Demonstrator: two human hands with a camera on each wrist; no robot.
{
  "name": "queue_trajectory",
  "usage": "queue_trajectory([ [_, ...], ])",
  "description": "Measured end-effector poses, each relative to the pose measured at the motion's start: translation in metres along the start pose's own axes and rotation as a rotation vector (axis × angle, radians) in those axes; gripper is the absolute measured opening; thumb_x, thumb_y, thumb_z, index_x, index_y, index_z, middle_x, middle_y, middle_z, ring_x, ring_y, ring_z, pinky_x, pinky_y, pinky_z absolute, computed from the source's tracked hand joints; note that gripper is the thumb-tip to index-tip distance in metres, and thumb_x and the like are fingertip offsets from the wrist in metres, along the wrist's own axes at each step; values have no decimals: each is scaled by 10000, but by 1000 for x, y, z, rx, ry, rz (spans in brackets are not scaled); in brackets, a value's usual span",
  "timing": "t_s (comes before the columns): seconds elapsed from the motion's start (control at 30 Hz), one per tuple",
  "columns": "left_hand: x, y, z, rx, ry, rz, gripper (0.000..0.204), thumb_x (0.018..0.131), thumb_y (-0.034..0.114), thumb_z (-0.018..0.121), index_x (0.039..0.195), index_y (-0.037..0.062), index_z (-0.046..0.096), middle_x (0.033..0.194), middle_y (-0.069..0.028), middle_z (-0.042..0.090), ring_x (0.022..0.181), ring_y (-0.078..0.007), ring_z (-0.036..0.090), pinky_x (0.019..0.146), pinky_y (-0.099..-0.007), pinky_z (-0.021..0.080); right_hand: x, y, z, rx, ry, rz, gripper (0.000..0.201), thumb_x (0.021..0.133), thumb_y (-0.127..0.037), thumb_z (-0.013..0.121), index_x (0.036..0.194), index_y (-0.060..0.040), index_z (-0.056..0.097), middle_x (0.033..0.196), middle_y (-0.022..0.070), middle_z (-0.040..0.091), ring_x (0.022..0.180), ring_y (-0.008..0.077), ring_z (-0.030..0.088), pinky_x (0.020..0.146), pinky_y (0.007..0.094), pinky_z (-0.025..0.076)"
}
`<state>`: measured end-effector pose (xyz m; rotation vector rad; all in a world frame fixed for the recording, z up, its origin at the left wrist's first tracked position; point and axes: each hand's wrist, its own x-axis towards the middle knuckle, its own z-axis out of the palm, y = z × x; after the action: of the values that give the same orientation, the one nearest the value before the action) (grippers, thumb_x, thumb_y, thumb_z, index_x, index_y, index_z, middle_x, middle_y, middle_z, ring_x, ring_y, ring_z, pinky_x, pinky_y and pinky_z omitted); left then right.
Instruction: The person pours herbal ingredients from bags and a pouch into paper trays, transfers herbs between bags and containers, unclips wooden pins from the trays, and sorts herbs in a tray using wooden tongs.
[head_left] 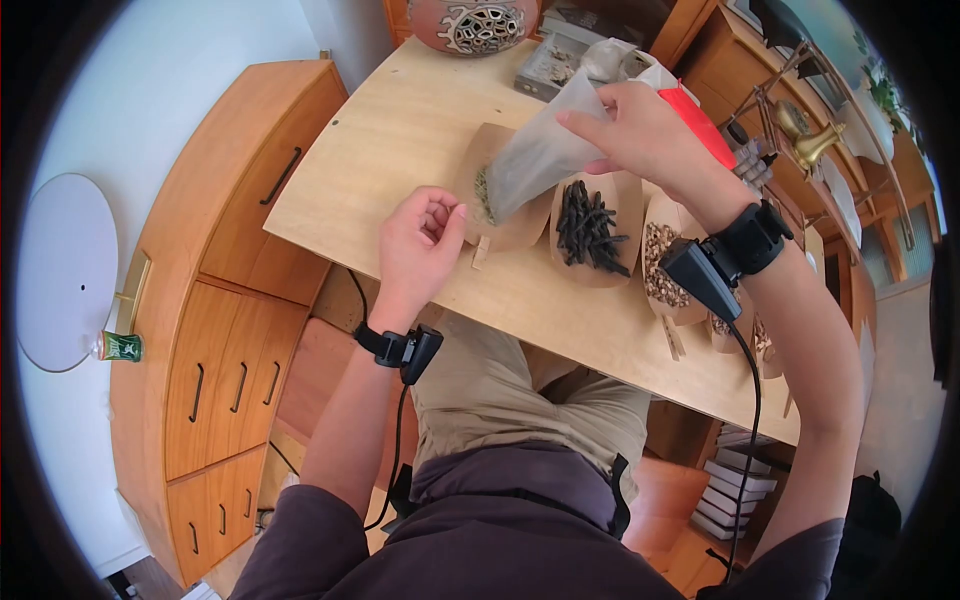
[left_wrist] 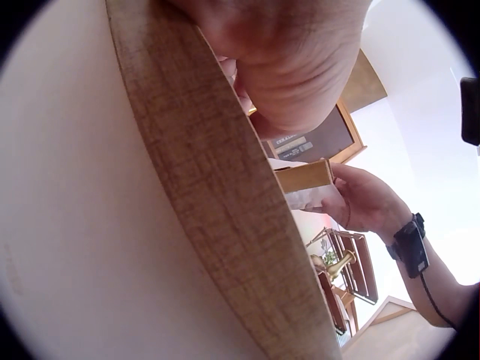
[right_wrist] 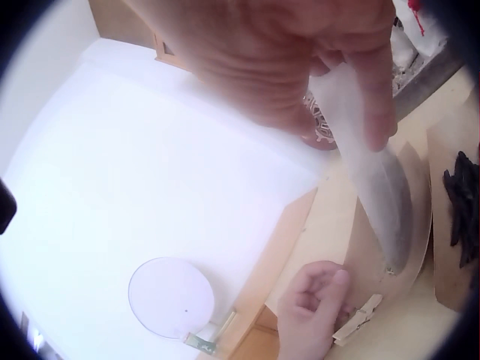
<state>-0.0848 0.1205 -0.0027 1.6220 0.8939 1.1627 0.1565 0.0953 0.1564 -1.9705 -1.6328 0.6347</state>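
My right hand grips the upper part of a translucent whitish plastic bag. The bag slants down to the left, its lower end inside a brown paper tray. Small green dried bits lie in that tray beside the bag's end. At the tray's left edge is my left hand, fingers curled and thumb close to the paper; I cannot tell whether it pinches the edge. A wooden clothespin sits at the tray's near end, right by the left hand.
To the right stand a paper tray of black sticks and one of light-brown chopped pieces, with more small trays beyond. A grey box and a reddish openwork pot occupy the table's back. Wooden drawers stand at the left.
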Motion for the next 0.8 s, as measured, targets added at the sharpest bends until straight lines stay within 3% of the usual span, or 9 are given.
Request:
queue_trajectory([
  [0.23,-1,1,0,40,-16,8,62,969,60,675,977,24,624,773,63,587,656,14,516,569,-153,408,1,-12,-5,-102,57,-144,402,956,-290,615,771,62,673,632,149,663,628,233,742,638,381,558],
  [0.33,0,2,0,33,-7,5,64,969,60,675,979,22,624,774,63,585,655,11,515,572,-152,408,-2,-23,-4,-188,111,-212,339,922,-223,598,728,45,673,612,186,648,624,307,715,659,415,556],
  [0.4,0,3,1,18,15,4,85,948,68,691,942,1,639,738,25,594,640,-25,524,552,-188,436,1,-26,-2,-370,265,-418,309,893,-199,588,720,44,672,659,239,638,663,397,677,687,446,557],
  [0.5,0,1,1,9,18,-8,83,950,70,691,948,4,642,739,28,597,641,-22,526,553,-186,437,5,-33,-1,-353,369,-498,306,882,-196,573,719,42,675,690,276,624,723,444,659,710,468,557],
  [0.6,0,0,1,13,12,-1,82,953,73,690,950,6,643,737,31,599,641,-20,527,555,-184,437,18,-33,-3,-386,344,-486,327,928,-247,619,800,53,630,622,202,574,586,369,620,610,411,507],
  [0.7,-1,1,1,20,12,5,86,954,76,691,949,6,641,736,35,600,641,-18,527,557,-182,436,16,-49,-9,-377,279,-403,320,932,-255,616,809,35,668,640,197,602,609,375,639,623,415,528],
  [0.8,0,1,1,5,16,11,94,955,82,693,946,5,640,736,33,601,642,-18,530,558,-181,437,2,-76,-23,-325,212,-320,242,901,-123,608,873,101,696,755,266,691,670,352,709,632,403,561],
])
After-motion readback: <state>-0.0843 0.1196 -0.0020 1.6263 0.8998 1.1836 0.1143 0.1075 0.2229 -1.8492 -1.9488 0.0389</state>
